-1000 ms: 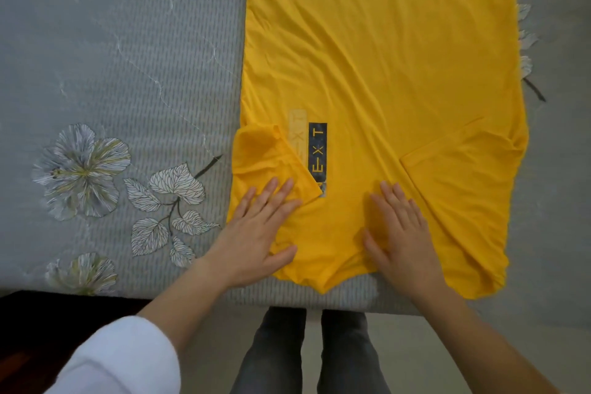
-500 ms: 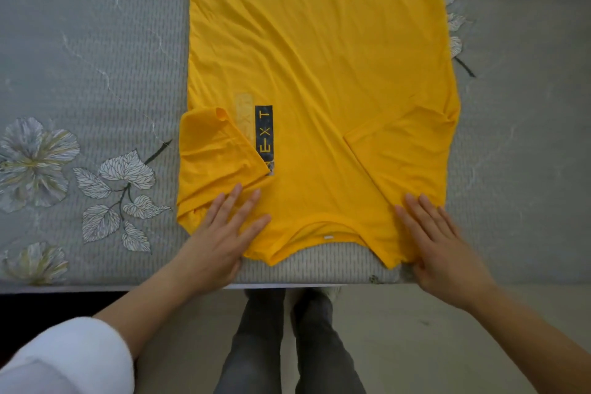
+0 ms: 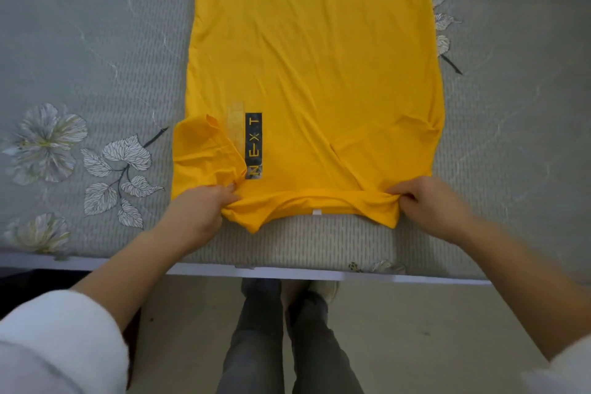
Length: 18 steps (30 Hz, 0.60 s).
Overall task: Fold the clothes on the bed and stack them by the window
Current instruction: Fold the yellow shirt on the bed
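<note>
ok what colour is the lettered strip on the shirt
The strip is dark, near black, with yellow letters; it shows in the head view.

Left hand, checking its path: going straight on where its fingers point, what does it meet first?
The left hand grips the yellow shirt; ahead, probably the folded sleeve, then the black print.

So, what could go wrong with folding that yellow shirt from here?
1. The left hand and right hand pinch only the collar end of the yellow shirt. Lifting it could let the rumpled tucked sleeve beside the print fall open.
2. That end lies close to the bed edge, so slack cloth might slide off.
</note>
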Each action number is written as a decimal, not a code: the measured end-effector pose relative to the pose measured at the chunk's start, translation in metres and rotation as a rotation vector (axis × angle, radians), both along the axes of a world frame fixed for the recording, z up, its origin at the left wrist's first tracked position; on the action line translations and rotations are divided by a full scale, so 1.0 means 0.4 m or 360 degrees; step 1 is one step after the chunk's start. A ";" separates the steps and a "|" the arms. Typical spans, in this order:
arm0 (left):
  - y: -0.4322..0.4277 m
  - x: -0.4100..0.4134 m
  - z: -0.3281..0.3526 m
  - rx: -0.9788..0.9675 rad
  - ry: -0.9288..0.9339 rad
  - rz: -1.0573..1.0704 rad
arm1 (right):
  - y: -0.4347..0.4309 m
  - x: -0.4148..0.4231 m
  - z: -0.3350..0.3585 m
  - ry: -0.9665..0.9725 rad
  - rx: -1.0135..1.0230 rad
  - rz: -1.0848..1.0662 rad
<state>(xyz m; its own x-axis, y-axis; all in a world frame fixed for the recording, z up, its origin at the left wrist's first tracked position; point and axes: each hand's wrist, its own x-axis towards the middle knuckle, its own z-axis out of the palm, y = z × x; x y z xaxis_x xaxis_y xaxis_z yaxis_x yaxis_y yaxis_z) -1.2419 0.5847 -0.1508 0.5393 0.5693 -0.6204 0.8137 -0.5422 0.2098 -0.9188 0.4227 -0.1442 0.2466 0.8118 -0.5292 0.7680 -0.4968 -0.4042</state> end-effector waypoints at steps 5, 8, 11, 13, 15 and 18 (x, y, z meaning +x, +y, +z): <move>-0.014 -0.018 0.057 -0.0799 0.0101 0.0191 | -0.041 0.036 0.047 0.0466 -0.0532 0.0058; 0.023 0.004 0.082 -0.1042 0.0242 0.0162 | -0.021 0.057 0.063 0.0574 -0.0670 -0.0028; 0.115 0.050 0.105 -0.1145 0.0117 0.0330 | 0.048 0.105 0.078 0.0555 -0.0541 -0.0285; 0.201 0.092 0.116 -0.1118 0.0015 0.0427 | 0.118 0.151 0.090 0.0543 -0.0425 -0.0445; 0.294 0.136 0.122 -0.1029 -0.0092 0.0479 | 0.199 0.197 0.099 0.0496 -0.0344 -0.0533; 0.435 0.207 0.122 -0.0868 -0.0189 0.0487 | 0.324 0.257 0.100 0.0408 -0.0272 -0.0569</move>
